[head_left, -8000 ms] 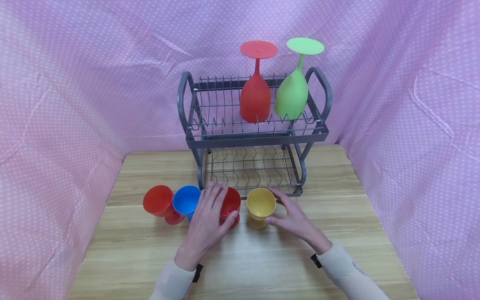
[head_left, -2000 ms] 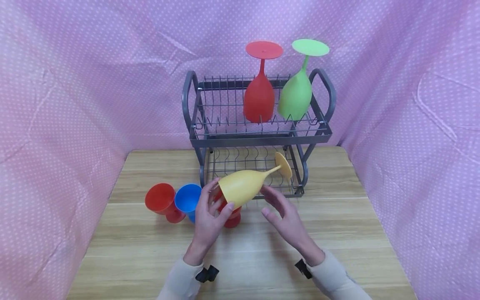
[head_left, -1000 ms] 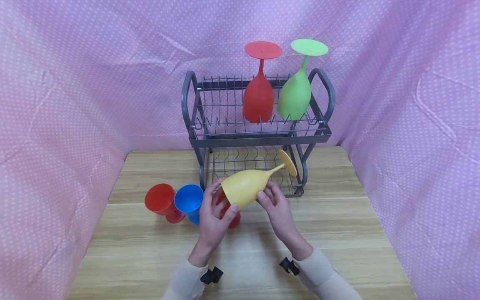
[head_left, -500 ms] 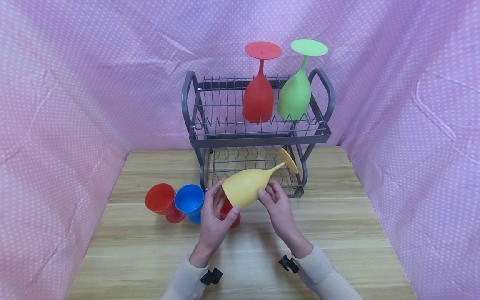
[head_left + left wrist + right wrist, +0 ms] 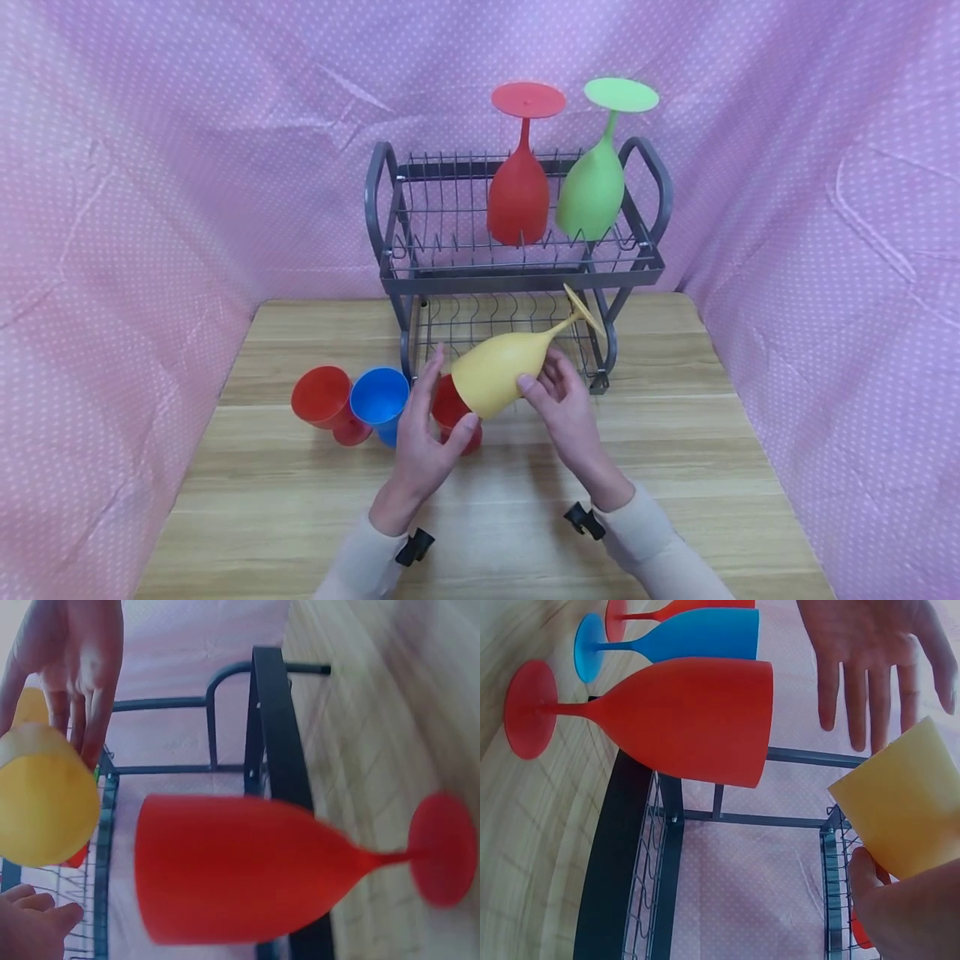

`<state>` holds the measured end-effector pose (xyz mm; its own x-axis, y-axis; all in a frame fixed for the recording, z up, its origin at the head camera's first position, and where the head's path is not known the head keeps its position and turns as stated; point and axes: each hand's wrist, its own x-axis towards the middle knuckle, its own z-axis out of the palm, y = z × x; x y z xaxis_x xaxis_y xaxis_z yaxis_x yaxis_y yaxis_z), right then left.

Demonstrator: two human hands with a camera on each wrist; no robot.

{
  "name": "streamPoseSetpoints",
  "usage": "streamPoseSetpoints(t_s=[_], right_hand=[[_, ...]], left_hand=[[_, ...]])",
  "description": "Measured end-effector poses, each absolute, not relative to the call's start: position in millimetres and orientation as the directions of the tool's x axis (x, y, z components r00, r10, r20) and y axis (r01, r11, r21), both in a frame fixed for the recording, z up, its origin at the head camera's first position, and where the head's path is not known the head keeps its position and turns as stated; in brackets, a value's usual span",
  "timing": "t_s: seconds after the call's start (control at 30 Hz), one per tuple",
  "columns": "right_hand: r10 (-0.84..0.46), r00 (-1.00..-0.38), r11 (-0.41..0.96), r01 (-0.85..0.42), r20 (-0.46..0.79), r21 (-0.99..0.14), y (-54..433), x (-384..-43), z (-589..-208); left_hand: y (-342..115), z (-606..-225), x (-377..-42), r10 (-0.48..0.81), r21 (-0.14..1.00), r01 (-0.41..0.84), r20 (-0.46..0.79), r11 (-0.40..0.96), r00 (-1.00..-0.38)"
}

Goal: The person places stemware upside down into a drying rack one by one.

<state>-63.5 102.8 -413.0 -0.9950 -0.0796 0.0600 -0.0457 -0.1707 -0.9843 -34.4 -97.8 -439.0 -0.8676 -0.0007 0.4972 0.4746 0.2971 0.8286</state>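
My right hand (image 5: 564,408) holds a yellow wine goblet (image 5: 504,371) by its bowl, near the stem. It tilts with its foot up to the right and its mouth facing down left. Beside that mouth, my left hand (image 5: 427,442) stands with fingers spread and straight, thumb tip close to the rim; whether it touches cannot be told. In the right wrist view the left hand's fingers (image 5: 855,697) extend near the goblet's mouth. A red goblet (image 5: 452,408) stands upright on the table behind the left hand, partly hidden; it looms large in the left wrist view (image 5: 240,866).
A grey two-tier dish rack (image 5: 525,282) stands at the back. Its upper tier carries an upside-down red goblet (image 5: 519,200) and a green goblet (image 5: 591,196). To the left, a blue goblet (image 5: 379,398) and another red goblet (image 5: 321,397) stand upright on the wooden table (image 5: 247,500).
The yellow goblet, earlier standing on the table, was lifted and upended. The right hand took hold of its bowl; the left hand has since loosened and opened. The goblet's foot has risen slightly.
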Motion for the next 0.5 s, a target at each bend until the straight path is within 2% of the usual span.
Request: streamPoseSetpoints(t_s=[0.13, 0.5], right_hand=[[-0.081, -0.994, -0.156, -0.064, 0.077, -0.986, 106, -64, -410], [-0.093, -0.985, -0.062, -0.139, 0.145, -0.988, 115, -62, -400]], left_hand=[[-106, -430, -39, 0.025, 0.738, 0.545, 0.585, 0.398, -0.81], [-129, -400, -66, 0.052, 0.491, 0.638, 0.767, 0.593, -0.639]])
